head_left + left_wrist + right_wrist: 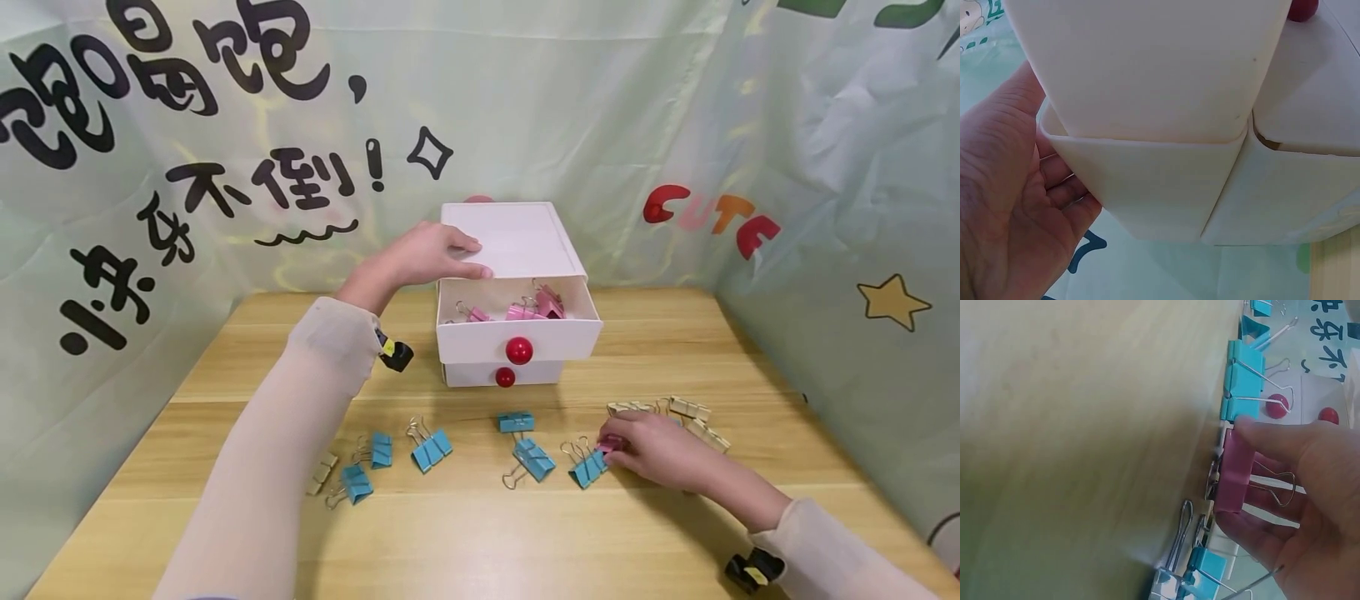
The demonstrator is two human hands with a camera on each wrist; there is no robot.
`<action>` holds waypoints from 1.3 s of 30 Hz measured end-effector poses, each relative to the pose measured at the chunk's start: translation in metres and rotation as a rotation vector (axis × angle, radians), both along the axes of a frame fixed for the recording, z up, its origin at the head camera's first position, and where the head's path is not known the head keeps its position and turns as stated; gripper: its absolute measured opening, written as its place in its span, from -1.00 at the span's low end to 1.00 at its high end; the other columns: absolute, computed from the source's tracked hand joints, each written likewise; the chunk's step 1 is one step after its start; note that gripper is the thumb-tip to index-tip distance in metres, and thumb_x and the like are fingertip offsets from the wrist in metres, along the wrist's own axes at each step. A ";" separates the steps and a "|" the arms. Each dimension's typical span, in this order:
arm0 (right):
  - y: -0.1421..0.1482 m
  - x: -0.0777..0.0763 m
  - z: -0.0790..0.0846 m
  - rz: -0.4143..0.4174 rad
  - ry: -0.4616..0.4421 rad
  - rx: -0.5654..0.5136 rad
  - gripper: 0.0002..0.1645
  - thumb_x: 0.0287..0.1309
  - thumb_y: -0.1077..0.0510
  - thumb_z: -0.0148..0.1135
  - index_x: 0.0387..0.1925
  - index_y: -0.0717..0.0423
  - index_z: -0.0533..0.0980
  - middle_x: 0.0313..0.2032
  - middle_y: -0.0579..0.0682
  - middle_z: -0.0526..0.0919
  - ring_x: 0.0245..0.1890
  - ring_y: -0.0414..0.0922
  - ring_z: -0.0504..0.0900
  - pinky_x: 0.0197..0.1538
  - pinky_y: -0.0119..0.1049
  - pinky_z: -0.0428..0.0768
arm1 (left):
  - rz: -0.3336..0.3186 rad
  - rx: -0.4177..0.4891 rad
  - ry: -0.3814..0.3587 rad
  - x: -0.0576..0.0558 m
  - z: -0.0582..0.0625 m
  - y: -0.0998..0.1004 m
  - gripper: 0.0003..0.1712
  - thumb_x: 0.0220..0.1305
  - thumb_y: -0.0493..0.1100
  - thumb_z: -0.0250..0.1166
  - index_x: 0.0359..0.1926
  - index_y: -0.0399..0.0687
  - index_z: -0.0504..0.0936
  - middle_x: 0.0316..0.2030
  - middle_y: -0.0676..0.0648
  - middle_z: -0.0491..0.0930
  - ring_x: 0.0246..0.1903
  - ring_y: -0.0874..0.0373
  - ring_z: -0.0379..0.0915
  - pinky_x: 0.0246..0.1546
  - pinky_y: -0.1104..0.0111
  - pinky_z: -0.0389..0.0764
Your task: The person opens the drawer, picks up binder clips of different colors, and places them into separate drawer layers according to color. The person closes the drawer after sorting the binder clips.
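Note:
My left hand (pixel 423 254) rests on the top left edge of a small white drawer box (pixel 517 237). In the left wrist view, its fingers (pixel 1063 181) touch the box casing (pixel 1147 181). The upper drawer (pixel 468 342) stands pulled out, with several pink binder clips (pixel 528 311) inside. Over the table at the right, my right hand (pixel 660 450) pinches a pink binder clip (pixel 1235 472) between thumb and fingers. Close beside it lies a blue binder clip (pixel 588 468). The right hand partly hides the held clip in the head view.
Several blue binder clips (pixel 431 451) are spread along the wooden table (pixel 480 550). Pale yellow clips (pixel 688 409) lie behind my right hand, and another (pixel 321 473) is by my left sleeve. The lower drawer (pixel 468 375) is closed. A printed cloth (pixel 570 108) hangs behind.

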State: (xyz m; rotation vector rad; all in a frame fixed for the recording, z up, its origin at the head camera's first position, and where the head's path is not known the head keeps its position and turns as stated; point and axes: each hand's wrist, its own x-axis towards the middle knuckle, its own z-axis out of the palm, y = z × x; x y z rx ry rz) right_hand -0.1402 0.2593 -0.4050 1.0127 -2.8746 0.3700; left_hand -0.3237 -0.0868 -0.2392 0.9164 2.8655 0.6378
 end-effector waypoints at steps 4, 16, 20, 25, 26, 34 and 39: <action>0.001 0.000 0.003 -0.015 -0.016 0.007 -0.90 0.19 0.05 0.37 -0.25 -0.15 0.62 -0.28 -0.28 0.62 -0.30 -0.28 0.61 -0.25 -0.23 0.62 | 0.001 0.003 -0.001 0.001 0.000 0.001 -0.13 0.08 0.40 0.33 0.29 0.01 0.51 0.26 -0.03 0.46 0.30 0.10 0.27 0.29 0.20 0.29; -0.001 -0.005 0.026 -0.014 0.032 -0.033 -0.85 0.19 0.06 0.36 -0.19 -0.07 0.68 -0.19 -0.21 0.66 -0.27 -0.28 0.64 -0.26 -0.29 0.63 | 0.003 0.007 -0.010 0.000 0.003 0.001 -0.12 0.07 0.40 0.34 0.29 0.00 0.51 0.26 -0.04 0.47 0.31 0.10 0.26 0.30 0.21 0.27; -0.004 -0.007 0.036 -0.015 0.080 -0.047 -0.83 0.19 0.07 0.36 -0.17 -0.06 0.69 -0.14 -0.17 0.67 -0.20 -0.21 0.66 -0.20 -0.23 0.65 | 0.007 0.003 -0.013 -0.001 0.002 0.000 -0.12 0.07 0.41 0.34 0.29 0.01 0.51 0.26 -0.03 0.47 0.30 0.10 0.26 0.30 0.21 0.27; -0.005 -0.010 0.050 -0.017 0.129 -0.085 -0.84 0.18 0.06 0.38 -0.18 -0.10 0.70 -0.12 -0.17 0.67 -0.17 -0.19 0.67 -0.23 -0.25 0.65 | 0.004 -0.005 -0.003 -0.002 0.001 0.001 -0.13 0.08 0.42 0.33 0.29 0.02 0.52 0.26 -0.03 0.47 0.30 0.09 0.27 0.29 0.19 0.28; -0.005 -0.010 0.053 -0.019 0.133 -0.093 -0.84 0.18 0.05 0.38 -0.18 -0.11 0.70 -0.12 -0.17 0.67 -0.16 -0.19 0.67 -0.24 -0.26 0.65 | 0.003 -0.007 -0.003 -0.002 0.001 0.001 -0.12 0.08 0.42 0.33 0.29 0.02 0.52 0.26 -0.03 0.46 0.30 0.09 0.27 0.29 0.19 0.28; -0.004 -0.013 0.083 -0.051 0.181 -0.171 -0.70 0.13 0.04 0.42 -0.07 -0.10 0.63 -0.18 -0.28 0.66 -0.21 -0.27 0.62 -0.26 -0.21 0.62 | 0.005 -0.010 -0.006 0.000 0.002 0.001 -0.12 0.07 0.42 0.33 0.30 0.02 0.51 0.27 -0.02 0.46 0.30 0.10 0.27 0.29 0.20 0.28; -0.007 -0.017 0.102 -0.019 0.246 -0.243 -0.66 0.08 0.12 0.46 -0.07 -0.09 0.64 -0.15 -0.25 0.68 -0.15 -0.24 0.64 -0.18 -0.21 0.63 | 0.015 -0.012 -0.015 0.001 0.003 0.002 -0.12 0.07 0.42 0.33 0.30 0.03 0.51 0.28 -0.02 0.45 0.30 0.10 0.26 0.29 0.19 0.28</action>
